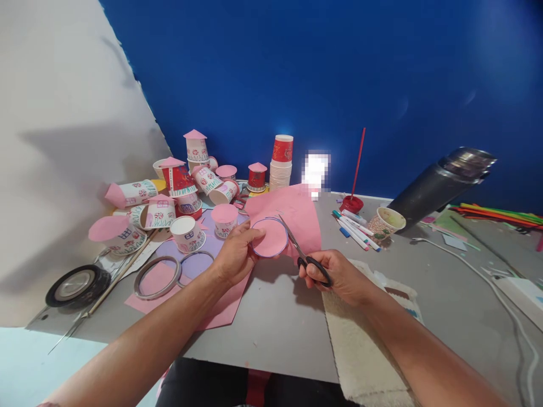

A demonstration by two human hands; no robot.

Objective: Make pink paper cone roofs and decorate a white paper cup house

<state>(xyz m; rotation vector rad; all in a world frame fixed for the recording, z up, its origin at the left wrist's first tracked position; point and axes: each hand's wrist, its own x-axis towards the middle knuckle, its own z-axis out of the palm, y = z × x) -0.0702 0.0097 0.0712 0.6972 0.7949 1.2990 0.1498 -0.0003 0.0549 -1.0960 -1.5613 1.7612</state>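
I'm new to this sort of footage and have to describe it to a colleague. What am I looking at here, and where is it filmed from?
There is no machine here, only a person's two bare hands. The single picture comes from a camera worn on that person's head, looking forward and down. The left hand holds pink paper with a circle outlined on it; the right hand holds scissors, their blades beside the circle. On the grey table, decorated paper cups crowd the left side, some with pink tops. A cup stack stands at the back; markers and a dark flask are on the right.
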